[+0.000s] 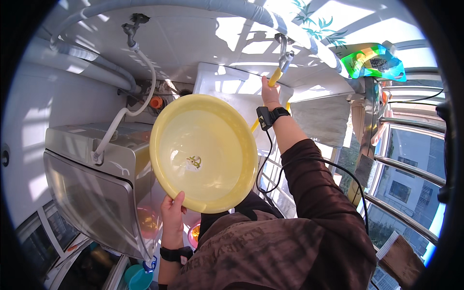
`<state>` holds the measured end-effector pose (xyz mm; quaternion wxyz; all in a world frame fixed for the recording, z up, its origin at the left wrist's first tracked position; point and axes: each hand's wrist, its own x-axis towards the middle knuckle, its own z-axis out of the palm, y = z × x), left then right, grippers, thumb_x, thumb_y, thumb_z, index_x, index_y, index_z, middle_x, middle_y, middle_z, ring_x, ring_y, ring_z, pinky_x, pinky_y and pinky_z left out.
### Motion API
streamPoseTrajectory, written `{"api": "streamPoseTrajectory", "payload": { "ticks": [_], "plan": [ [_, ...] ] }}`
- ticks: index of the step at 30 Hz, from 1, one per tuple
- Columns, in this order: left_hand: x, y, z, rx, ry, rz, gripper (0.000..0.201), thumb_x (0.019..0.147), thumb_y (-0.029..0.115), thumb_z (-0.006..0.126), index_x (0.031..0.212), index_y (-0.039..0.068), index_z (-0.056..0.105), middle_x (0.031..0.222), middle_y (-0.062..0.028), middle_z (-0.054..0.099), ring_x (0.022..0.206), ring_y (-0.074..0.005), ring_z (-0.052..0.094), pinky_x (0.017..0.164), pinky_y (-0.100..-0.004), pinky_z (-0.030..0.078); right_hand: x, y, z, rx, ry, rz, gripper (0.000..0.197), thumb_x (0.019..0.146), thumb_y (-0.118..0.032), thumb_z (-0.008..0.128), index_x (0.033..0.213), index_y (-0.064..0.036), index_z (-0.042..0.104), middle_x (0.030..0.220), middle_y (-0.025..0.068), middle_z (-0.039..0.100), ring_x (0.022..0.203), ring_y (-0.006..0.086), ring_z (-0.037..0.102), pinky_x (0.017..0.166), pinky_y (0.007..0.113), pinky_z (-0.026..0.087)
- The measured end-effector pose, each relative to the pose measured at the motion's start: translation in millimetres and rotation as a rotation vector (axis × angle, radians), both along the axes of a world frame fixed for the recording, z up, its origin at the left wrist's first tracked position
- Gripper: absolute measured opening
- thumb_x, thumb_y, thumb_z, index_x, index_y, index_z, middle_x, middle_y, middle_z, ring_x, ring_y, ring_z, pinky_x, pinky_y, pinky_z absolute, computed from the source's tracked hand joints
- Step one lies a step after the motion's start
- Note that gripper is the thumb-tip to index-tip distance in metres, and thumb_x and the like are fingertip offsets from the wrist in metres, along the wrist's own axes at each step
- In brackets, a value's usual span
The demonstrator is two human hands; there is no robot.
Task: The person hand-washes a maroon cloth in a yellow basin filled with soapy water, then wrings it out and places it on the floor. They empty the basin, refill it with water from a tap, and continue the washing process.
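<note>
A large round yellow basin (212, 150), tilted, shows its inside and a small printed motif on its bottom. Its lower rim is gripped by my left hand (173, 215), thumb over the edge and the other fingers mostly behind it. Farther off, my right hand (272, 92) closes round a yellow hose (275, 77) just below the metal tap (285, 59) on the wall. More of that hose shows behind the basin's right side. A white sink (212, 77) lies beyond the basin, partly covered by it.
At the left stands a grey washing machine (92, 193) with a white inlet hose (147, 87) from a second tap (131, 34). A green-blue pouch (374, 63) sits at upper right, near metal railings (411, 173). A black cable (338, 166) trails along my right arm. A teal bucket (138, 278) stands below.
</note>
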<state>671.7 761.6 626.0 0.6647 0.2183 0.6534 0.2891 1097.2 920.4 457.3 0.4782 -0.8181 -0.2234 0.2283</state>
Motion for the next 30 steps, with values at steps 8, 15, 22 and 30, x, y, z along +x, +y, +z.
{"api": "streamPoseTrajectory", "payload": {
  "ticks": [8,15,22,30],
  "plan": [
    [1,1,3,0.005,0.023,0.026,0.01,0.087,0.013,0.064,0.092,0.005,0.062,0.076,0.0009,0.06,0.056,-0.0046,0.05,0.048,-0.0184,0.038,32,3,-20,-0.025,-0.105,0.132,0.032,0.084,-0.027,0.065,0.067,0.0,0.061,0.056,0.0028,0.052,0.054,0.012,0.045,0.055,0.032,0.04],
    [-10,-7,8,-0.016,0.049,0.042,0.01,0.087,0.013,0.064,0.093,0.005,0.062,0.076,0.0006,0.06,0.056,-0.005,0.05,0.047,-0.0179,0.038,26,4,-29,0.101,-0.044,0.139,0.035,0.083,-0.032,0.066,0.071,0.0004,0.061,0.058,0.006,0.056,0.055,0.0172,0.052,0.057,0.034,0.043],
    [-15,-11,2,0.035,0.044,0.071,0.011,0.088,0.014,0.064,0.093,0.005,0.062,0.076,0.0002,0.061,0.055,-0.0049,0.049,0.048,-0.019,0.038,-49,-18,-46,0.195,0.574,-0.061,0.029,0.085,-0.022,0.066,0.067,-0.0114,0.046,0.05,-0.0033,0.038,0.039,0.0102,0.037,0.041,0.028,0.034],
    [-18,2,3,0.041,0.072,-0.006,0.011,0.087,0.013,0.064,0.093,0.004,0.062,0.076,0.0001,0.061,0.056,-0.0053,0.05,0.051,-0.0187,0.038,-39,-67,34,0.309,0.768,-0.052,0.043,0.087,-0.022,0.064,0.056,-0.0157,0.034,0.048,-0.0042,0.03,0.04,0.01,0.028,0.046,0.028,0.031]
  ]
}}
